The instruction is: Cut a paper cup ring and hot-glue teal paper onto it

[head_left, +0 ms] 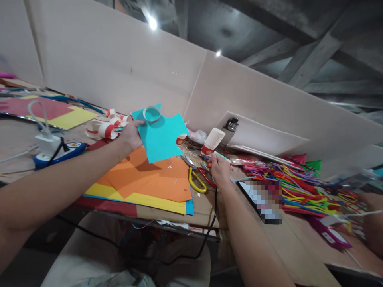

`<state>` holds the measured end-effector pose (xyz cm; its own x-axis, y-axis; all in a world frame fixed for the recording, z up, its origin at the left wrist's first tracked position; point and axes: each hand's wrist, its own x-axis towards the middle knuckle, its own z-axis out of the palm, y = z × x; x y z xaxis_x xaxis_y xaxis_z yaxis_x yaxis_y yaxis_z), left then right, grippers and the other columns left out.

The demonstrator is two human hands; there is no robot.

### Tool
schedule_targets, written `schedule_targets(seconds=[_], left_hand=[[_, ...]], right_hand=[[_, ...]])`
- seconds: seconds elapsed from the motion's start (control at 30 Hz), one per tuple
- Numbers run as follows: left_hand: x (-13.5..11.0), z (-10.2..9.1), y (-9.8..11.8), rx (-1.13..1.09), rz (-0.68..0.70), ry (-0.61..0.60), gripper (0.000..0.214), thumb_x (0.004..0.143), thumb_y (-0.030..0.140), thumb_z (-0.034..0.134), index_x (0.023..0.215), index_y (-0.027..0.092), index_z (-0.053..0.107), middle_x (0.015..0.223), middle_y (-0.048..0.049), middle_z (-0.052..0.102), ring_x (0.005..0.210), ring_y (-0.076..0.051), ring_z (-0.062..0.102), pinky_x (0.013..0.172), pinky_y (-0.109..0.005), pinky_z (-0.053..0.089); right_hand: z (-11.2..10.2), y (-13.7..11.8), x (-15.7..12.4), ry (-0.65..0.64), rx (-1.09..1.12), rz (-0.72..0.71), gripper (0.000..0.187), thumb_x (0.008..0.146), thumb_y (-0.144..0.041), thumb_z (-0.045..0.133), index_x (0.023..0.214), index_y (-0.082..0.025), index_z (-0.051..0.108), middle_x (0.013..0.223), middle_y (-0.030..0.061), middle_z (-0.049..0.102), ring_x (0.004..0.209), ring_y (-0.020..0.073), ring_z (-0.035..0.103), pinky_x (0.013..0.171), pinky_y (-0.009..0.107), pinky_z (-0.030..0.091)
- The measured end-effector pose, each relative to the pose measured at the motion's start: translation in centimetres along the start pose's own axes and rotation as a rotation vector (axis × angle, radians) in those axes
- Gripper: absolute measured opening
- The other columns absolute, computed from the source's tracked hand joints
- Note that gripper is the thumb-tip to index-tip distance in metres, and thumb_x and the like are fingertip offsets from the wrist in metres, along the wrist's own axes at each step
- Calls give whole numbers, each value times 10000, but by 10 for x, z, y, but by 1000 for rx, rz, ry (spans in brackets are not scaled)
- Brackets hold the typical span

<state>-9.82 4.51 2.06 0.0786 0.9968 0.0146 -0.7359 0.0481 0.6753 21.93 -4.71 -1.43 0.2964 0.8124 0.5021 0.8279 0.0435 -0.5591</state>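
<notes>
My left hand (132, 135) pinches the left edge of a turquoise sheet of paper (164, 137), which has curved bites cut from its edges. A cut paper cup ring (151, 114) rests on the sheet near its top, beside my fingertips. My right hand (220, 169) is closed low over the table, its fingers curled around something I cannot make out. A black cord (215, 213) runs up to beside that hand. Just left of it lie yellow-handled scissors (196, 181) and a red handle (206, 177). Behind it leans a stack of paper cups (214, 140).
Orange sheets (149, 177) lie over yellow paper (161, 204) in front. Cut cups (106, 128) and a blue power strip (70, 150) are at left. At right are a phone (254, 199), colourful pipe cleaners (296, 183) and a dark bottle (229, 133). White panels (119, 59) stand behind.
</notes>
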Motion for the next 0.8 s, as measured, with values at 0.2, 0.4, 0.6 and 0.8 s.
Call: schedule_targets(seconds=[0.2, 0.4, 0.6, 0.8], left_hand=[[-16, 9, -26, 3, -16, -135, 324, 813, 66, 552, 1106, 120, 680, 953, -80, 767, 889, -218, 724, 936, -385, 541], [-23, 14, -35, -69, -2, -168, 358, 888, 58, 523, 1212, 166, 631, 920, -47, 768, 793, -153, 722, 881, -318, 561], [-30, 14, -42, -48, -44, -279, 386, 865, 45, 550, 1205, 206, 635, 963, -44, 764, 853, -158, 717, 851, -310, 569], [-20, 1, -19, 62, -95, -367, 235, 839, 256, 608, 1011, 141, 718, 885, -82, 750, 716, -182, 684, 622, -280, 567]], right_hand=[[11, -23, -9, -97, 208, -55, 491, 851, -625, 424, 833, -185, 641, 799, 63, 670, 766, 199, 583, 685, 305, 438], [31, -58, -20, -305, 812, 94, 542, 768, -612, 596, 1142, -219, 590, 1114, 74, 661, 971, 212, 617, 725, 305, 504], [32, -63, -23, -245, 799, 105, 353, 639, -472, 734, 707, -209, 509, 652, -36, 519, 610, 116, 464, 562, 241, 375], [19, -57, -19, -232, 727, 47, 368, 671, -427, 706, 632, -212, 410, 568, -82, 312, 535, 76, 281, 493, 215, 226]])
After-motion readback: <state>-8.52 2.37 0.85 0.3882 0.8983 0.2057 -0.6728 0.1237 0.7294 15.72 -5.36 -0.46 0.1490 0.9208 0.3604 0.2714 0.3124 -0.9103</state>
